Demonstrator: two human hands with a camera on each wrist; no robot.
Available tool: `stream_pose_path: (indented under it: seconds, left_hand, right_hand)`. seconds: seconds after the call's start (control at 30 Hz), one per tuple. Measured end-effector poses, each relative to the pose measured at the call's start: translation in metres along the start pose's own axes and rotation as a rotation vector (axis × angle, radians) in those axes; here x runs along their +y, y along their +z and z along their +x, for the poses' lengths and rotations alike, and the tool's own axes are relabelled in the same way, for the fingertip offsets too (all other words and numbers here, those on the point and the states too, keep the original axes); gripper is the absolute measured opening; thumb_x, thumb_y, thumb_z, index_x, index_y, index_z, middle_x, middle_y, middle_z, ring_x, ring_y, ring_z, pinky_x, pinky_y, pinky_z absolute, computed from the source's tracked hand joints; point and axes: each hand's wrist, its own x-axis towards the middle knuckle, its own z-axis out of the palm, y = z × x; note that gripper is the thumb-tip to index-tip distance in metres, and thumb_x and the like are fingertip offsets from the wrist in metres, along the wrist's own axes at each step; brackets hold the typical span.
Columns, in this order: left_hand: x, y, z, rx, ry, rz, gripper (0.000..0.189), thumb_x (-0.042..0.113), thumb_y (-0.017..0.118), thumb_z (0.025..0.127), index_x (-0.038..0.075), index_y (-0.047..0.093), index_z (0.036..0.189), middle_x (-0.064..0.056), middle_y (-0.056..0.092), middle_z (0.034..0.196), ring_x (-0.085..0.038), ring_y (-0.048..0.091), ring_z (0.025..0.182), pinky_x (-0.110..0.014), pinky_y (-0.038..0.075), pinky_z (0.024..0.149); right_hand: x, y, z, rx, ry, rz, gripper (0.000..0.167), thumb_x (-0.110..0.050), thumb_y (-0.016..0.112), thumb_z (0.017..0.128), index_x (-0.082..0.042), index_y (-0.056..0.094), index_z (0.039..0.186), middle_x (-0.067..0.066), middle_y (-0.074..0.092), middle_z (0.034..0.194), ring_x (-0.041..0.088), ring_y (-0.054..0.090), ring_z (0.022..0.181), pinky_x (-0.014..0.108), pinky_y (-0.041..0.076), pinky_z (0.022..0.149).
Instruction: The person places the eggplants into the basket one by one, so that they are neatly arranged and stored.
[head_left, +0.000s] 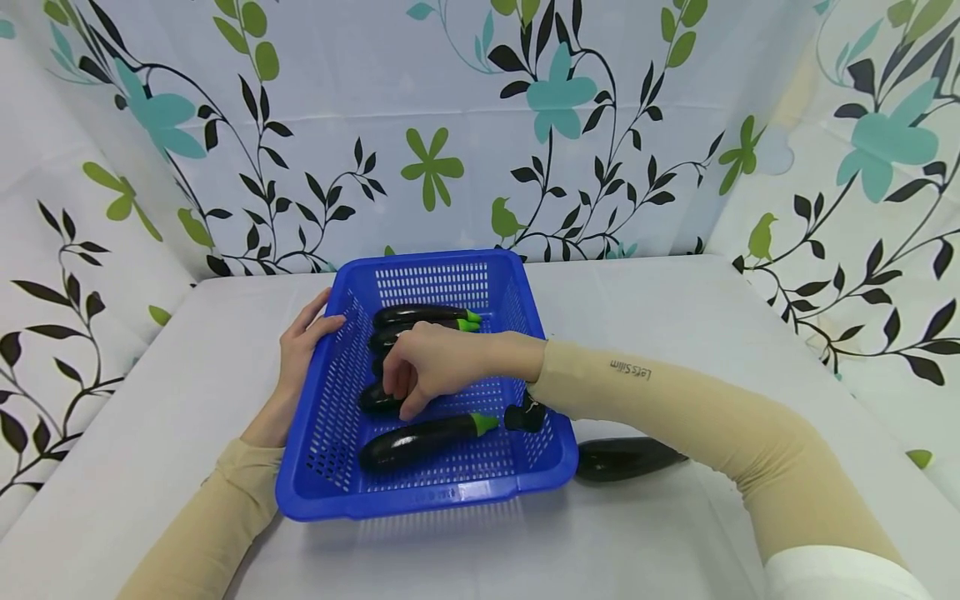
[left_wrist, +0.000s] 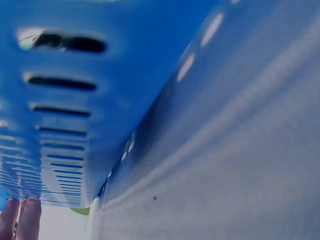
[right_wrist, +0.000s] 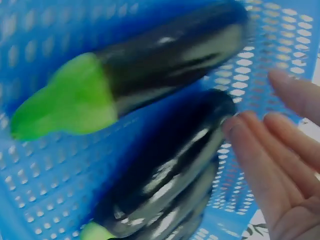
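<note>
A blue plastic basket (head_left: 397, 503) with slotted walls stands tilted slightly on the table. Several glossy dark eggplants with green caps lie in it side by side. My left hand (head_left: 300, 337) grips the basket's left rim, thumb over the edge; its fingertips show by the slotted wall (left_wrist: 62, 145) in the left wrist view. Over the eggplants reaches my right hand (head_left: 431, 367), holding nothing. In the right wrist view its fingers are at the rounded end of one eggplant (right_wrist: 170, 170), thumb apart. The nearest eggplant (head_left: 420, 442) lies separate from that row.
Outside the basket, another dark eggplant (head_left: 626, 458) lies on the table against its right side, partly behind the right sleeve (head_left: 675, 408). A white cloth covers the table (head_left: 637, 317). Patterned curtains (head_left: 450, 108) hang behind and on both sides.
</note>
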Motion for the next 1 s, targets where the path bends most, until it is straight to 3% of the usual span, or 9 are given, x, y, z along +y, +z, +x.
stream_pose_path:
  seconds: [0.3,0.47,0.8,1.0]
  left_hand:
    - [0.001,-0.002,0.000,-0.019,-0.007,-0.041,0.057,0.021,0.057,0.101,0.024,0.038,0.155,-0.013,0.041,0.157,-0.009,0.065,0.109,-0.020,0.056,0.085]
    - [0.001,-0.002,0.000,-0.019,-0.007,-0.022,0.056,0.022,0.056,0.102,0.025,0.038,0.155,-0.013,0.039,0.158,-0.011,0.063,0.112,-0.020,0.056,0.085]
    - [0.000,-0.003,0.002,-0.016,-0.001,-0.020,0.056,0.023,0.056,0.102,0.024,0.039,0.155,-0.014,0.041,0.157,-0.010,0.063,0.110,-0.019,0.056,0.083]
    - [0.000,-0.004,0.002,-0.016,-0.014,-0.007,0.058,0.027,0.057,0.101,0.027,0.037,0.155,-0.011,0.037,0.160,-0.011,0.061,0.112,-0.021,0.056,0.084]
  right_hand:
    - [-0.016,-0.022,-0.021,0.014,0.028,0.030,0.023,-0.018,0.081,0.085,-0.008,0.075,0.104,0.004,0.075,0.100,0.005,0.069,0.087,0.017,0.055,0.082]
    - [-0.020,-0.034,-0.042,0.042,0.046,0.062,0.025,-0.018,0.081,0.085,-0.007,0.074,0.107,0.000,0.074,0.100,0.004,0.070,0.088,0.018,0.056,0.081]
    - [-0.009,-0.042,-0.105,0.201,0.050,0.158,0.026,-0.017,0.080,0.086,-0.008,0.074,0.110,-0.002,0.074,0.103,0.008,0.071,0.095,0.026,0.058,0.084]
    - [0.004,-0.038,-0.144,0.253,0.105,0.230,0.027,-0.018,0.079,0.087,-0.012,0.073,0.113,-0.002,0.074,0.108,0.013,0.071,0.101,0.029,0.059,0.085]
